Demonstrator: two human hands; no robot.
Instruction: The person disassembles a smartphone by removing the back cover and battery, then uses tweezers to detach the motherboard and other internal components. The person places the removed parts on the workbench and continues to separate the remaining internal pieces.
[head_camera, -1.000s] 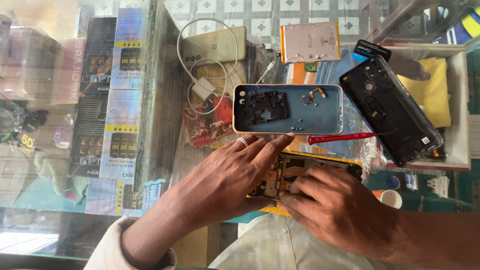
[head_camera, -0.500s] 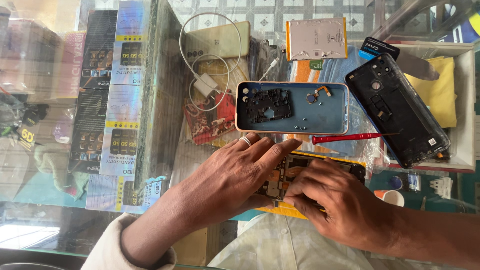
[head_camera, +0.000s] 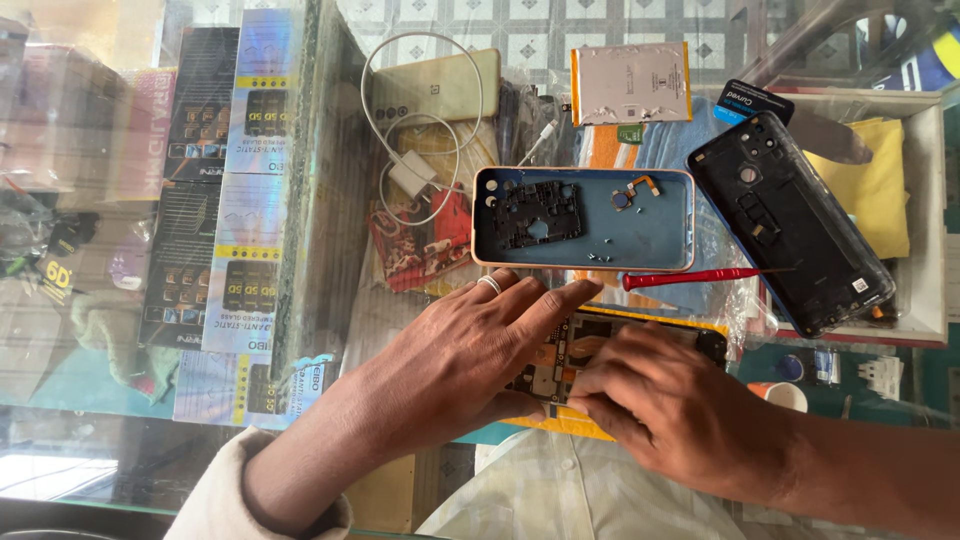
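An opened phone (head_camera: 590, 352) with its inner boards showing lies on a glass counter, on something yellow. My left hand (head_camera: 470, 350), with a ring on one finger, lies flat over the phone's left part and holds it down. My right hand (head_camera: 670, 405) presses its fingertips on the phone's lower middle; what sits between those fingers is hidden. Just above lies a blue back cover (head_camera: 585, 218) holding a black inner frame, small screws and a small flex part. A red screwdriver (head_camera: 690, 277) lies beside it.
A black phone back shell (head_camera: 790, 235) lies at the right over a white tray (head_camera: 925, 300) with a yellow cloth. A battery (head_camera: 630, 85), a pale phone (head_camera: 440, 85) and a white charger with cable (head_camera: 410, 175) lie at the back. Boxes show under the glass at left.
Both hands stay on the opened phone with only small finger shifts. The view has drifted slightly, so the things on the counter sit a little lower in the picture.
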